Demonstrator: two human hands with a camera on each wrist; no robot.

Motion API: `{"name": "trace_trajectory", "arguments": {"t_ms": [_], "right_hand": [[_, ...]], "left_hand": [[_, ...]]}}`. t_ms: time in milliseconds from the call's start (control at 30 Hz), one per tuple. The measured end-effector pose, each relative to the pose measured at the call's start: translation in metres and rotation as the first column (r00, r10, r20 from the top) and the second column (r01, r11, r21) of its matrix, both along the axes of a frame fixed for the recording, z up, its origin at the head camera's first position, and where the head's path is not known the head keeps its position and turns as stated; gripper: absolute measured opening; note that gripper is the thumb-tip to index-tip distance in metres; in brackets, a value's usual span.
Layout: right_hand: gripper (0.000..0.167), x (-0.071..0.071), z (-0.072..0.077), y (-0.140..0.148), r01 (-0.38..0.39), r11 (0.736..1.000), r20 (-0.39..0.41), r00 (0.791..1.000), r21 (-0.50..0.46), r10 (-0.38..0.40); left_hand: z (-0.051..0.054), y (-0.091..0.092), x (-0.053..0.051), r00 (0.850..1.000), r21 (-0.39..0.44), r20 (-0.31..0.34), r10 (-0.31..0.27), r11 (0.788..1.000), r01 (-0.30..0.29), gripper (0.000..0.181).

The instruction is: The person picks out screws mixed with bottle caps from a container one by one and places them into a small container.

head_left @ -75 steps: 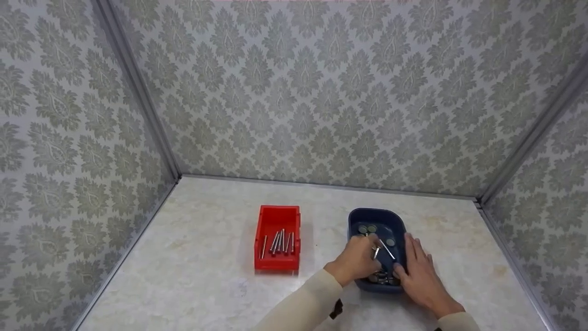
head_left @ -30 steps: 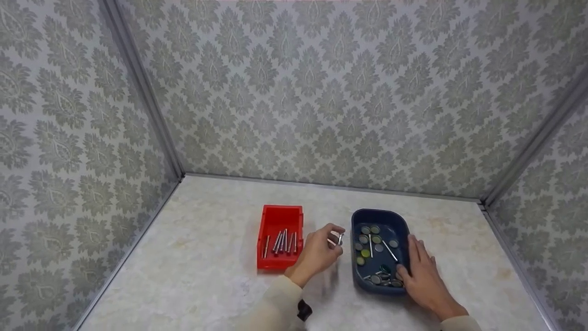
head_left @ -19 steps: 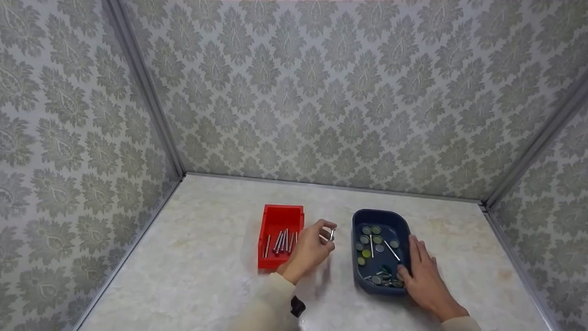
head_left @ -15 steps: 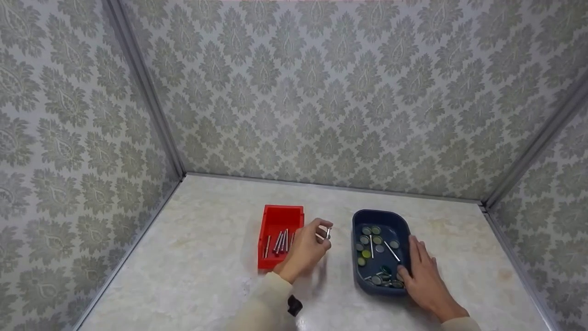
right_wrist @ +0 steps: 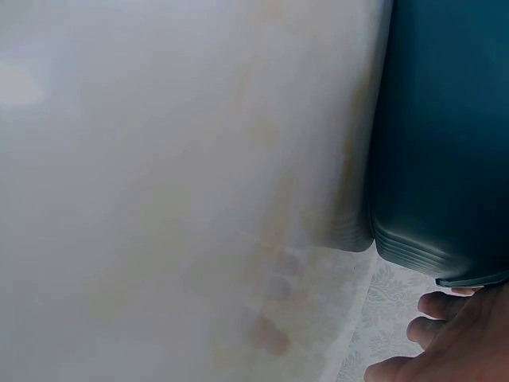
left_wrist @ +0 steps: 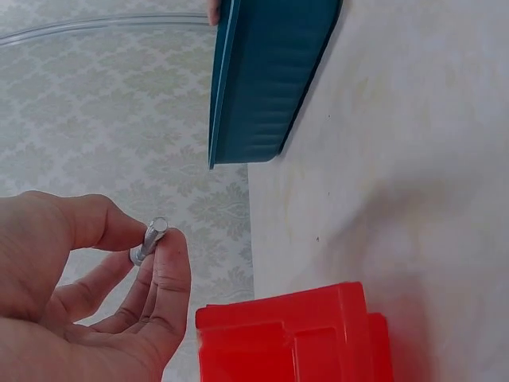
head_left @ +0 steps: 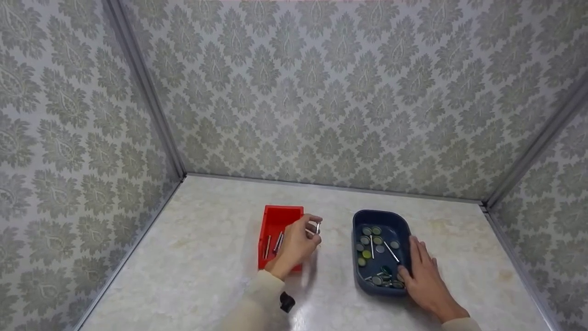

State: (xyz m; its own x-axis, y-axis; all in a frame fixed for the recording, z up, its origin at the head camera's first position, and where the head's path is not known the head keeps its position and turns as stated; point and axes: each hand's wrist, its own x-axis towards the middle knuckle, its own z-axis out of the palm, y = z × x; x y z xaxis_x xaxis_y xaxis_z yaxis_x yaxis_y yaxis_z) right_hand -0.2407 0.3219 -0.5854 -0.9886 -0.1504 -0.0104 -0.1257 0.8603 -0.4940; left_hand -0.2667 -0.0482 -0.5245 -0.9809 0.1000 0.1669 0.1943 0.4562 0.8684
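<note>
My left hand [head_left: 296,243] pinches a short-looking silver bolt [left_wrist: 149,240] between thumb and fingertips. It is over the right side of a red bin [head_left: 284,214], covering part of it. Several long silver bolts [head_left: 279,242] lie in the bin. To the right, my right hand [head_left: 426,280] holds the right side of a dark blue tray [head_left: 356,276], thumb over the rim and fingers along the outer wall. In the tray lie several round caps [head_left: 366,253], two separate silver rods [head_left: 391,252] and a cluster of metal pieces [head_left: 383,279] at the near end.
Both containers stand on a pale marbled table [head_left: 211,257], with a strip of tabletop between them. Patterned wall panels [head_left: 303,92] close off the back and both sides. A dark object [head_left: 287,302] is on my left wrist.
My left hand has come out of the blue tray with the bolt and moved left to the red bin. My right hand has stayed on the tray's side.
</note>
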Motion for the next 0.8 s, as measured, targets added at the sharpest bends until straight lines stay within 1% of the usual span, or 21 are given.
{"name": "trace_trajectory", "arguments": {"t_ms": [133,367,467,800], "right_hand": [[0.093,0.0,-0.001,0.001,-0.001,1.0,0.009,1.0,-0.004,0.001],[0.09,0.002,-0.001,0.001,-0.008,1.0,-0.057,0.998,-0.012,0.008],[0.09,0.002,-0.001,0.001,-0.007,1.0,-0.05,0.999,-0.006,0.007],[0.09,0.002,0.0,0.001,-0.008,1.0,-0.04,0.999,-0.001,0.008]], "left_hand": [[0.001,-0.006,-0.001,0.999,-0.008,0.021,0.027,1.0,-0.026,0.04],[0.002,-0.018,-0.005,0.997,-0.034,-0.002,0.076,0.997,-0.076,0.042],[0.001,-0.024,-0.006,0.995,-0.039,0.022,0.099,0.994,-0.098,0.043],[-0.005,-0.048,-0.012,0.985,-0.077,0.048,0.165,0.984,-0.161,0.043]]}}
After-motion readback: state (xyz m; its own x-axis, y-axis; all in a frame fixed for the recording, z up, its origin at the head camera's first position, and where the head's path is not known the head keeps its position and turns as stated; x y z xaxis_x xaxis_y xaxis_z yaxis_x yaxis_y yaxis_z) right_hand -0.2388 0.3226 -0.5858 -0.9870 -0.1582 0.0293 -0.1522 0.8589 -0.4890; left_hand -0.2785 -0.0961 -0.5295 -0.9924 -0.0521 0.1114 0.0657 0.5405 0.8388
